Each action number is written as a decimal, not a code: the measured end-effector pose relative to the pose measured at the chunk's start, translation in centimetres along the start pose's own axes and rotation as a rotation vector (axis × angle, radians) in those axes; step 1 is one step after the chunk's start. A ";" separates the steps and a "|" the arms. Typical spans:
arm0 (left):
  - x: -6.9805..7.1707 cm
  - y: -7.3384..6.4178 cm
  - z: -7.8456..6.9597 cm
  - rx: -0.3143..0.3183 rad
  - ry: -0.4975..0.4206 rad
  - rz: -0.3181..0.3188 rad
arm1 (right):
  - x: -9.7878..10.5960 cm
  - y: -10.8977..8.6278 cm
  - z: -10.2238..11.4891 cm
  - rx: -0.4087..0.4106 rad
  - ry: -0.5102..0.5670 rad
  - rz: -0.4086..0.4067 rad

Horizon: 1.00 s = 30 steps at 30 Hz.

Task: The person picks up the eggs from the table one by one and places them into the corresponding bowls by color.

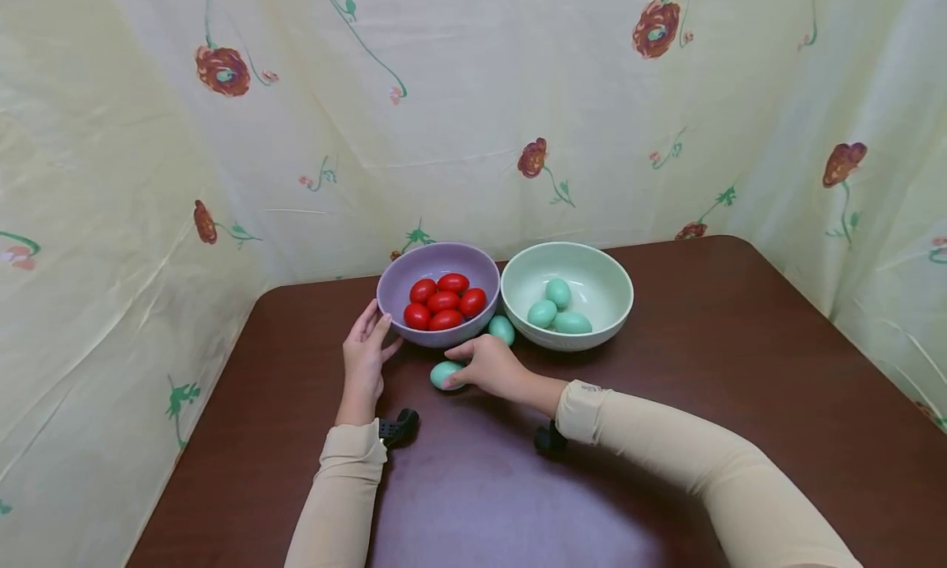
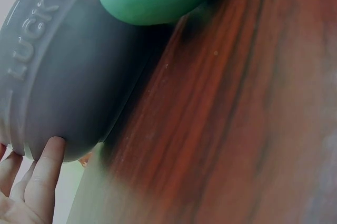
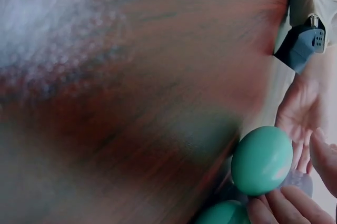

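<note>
My right hand (image 1: 497,369) reaches down over a green egg (image 1: 444,376) on the table, thumb overlapping it in the head view. In the right wrist view its fingers (image 3: 287,208) lie along one side of the egg (image 3: 261,161), while a gap shows between egg and thumb (image 3: 324,158). My left hand (image 1: 364,356) rests against the outer left side of the purple bowl (image 1: 392,293), which holds several red eggs (image 1: 444,302). In the left wrist view, a straight finger (image 2: 45,176) touches the bowl's wall (image 2: 79,66).
A pale green bowl (image 1: 621,293) with three green eggs (image 1: 573,323) stands right beside the purple one. Another green egg (image 1: 501,330) sits before the two bowls. All stand near the back of a dark brown table (image 1: 740,354), with a floral curtain (image 1: 459,124) behind.
</note>
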<state>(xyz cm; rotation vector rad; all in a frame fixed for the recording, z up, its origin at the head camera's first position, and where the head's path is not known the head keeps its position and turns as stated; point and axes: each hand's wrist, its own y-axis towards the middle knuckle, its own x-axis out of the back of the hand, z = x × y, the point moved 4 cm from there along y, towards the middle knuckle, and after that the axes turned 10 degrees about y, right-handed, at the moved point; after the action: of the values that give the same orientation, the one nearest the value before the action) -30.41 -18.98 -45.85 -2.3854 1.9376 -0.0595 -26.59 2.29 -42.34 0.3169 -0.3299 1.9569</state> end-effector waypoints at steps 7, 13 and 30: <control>0.1 0.1 -0.1 0.002 0.006 -0.010 | -0.3 0.2 -0.2 0.006 -0.091 0.022; 0.1 0.1 0.1 0.012 0.001 0.000 | -0.5 0.2 -0.2 0.004 -0.127 0.006; 0.0 0.1 0.1 0.004 0.001 -0.012 | 2.8 -0.7 1.3 -0.032 -0.068 -0.032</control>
<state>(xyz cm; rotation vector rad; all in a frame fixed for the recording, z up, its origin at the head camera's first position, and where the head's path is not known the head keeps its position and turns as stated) -30.48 -18.97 -45.96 -2.3951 1.9223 -0.0645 -27.00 4.47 -40.07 0.3664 -0.3980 1.9100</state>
